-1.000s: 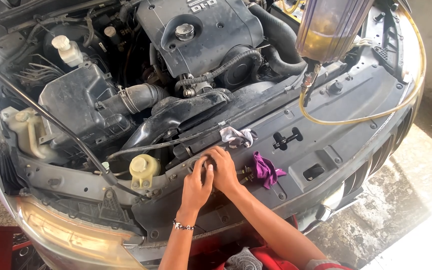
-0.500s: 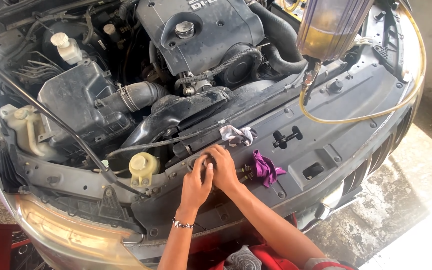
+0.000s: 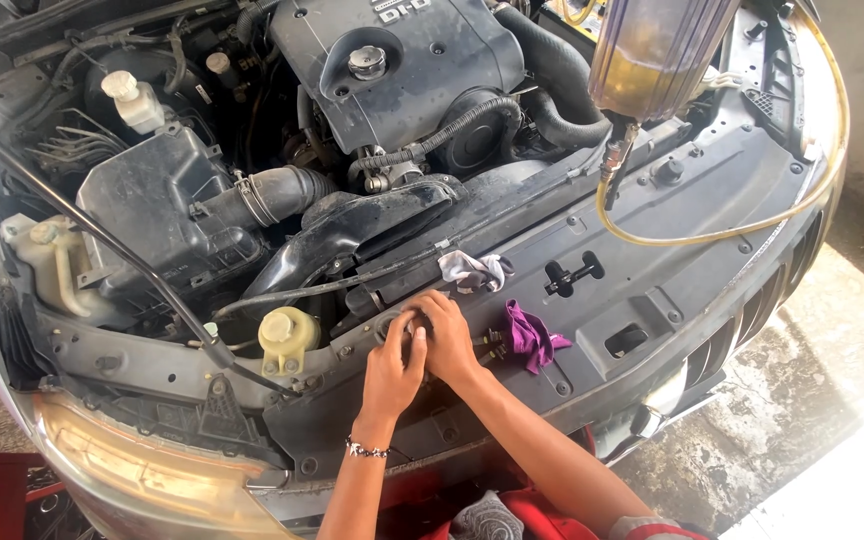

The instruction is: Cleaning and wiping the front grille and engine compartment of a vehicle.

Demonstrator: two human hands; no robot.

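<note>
I look down into a car's open engine bay. My left hand (image 3: 392, 368) and my right hand (image 3: 445, 338) are pressed together on a round cap or fitting (image 3: 392, 327) at the front of the dark grey radiator cover panel (image 3: 672, 230). The fingers of both hands curl over it and hide most of it, so the grip is unclear. A purple rag (image 3: 530, 337) lies on the panel just right of my right hand. A white and grey rag (image 3: 474, 270) lies just behind my hands. A beaded bracelet circles my left wrist.
A clear funnel container with yellowish fluid (image 3: 652, 55) hangs over the panel, its yellow hose (image 3: 802, 205) looping right. A yellow-capped reservoir (image 3: 285, 335) sits left of my hands. The hood prop rod (image 3: 102, 240) crosses the left side. Engine cover (image 3: 392, 70) behind. Wet concrete at right.
My hands stay on the same fitting, with only slight shifts of the fingers. Nothing else has moved.
</note>
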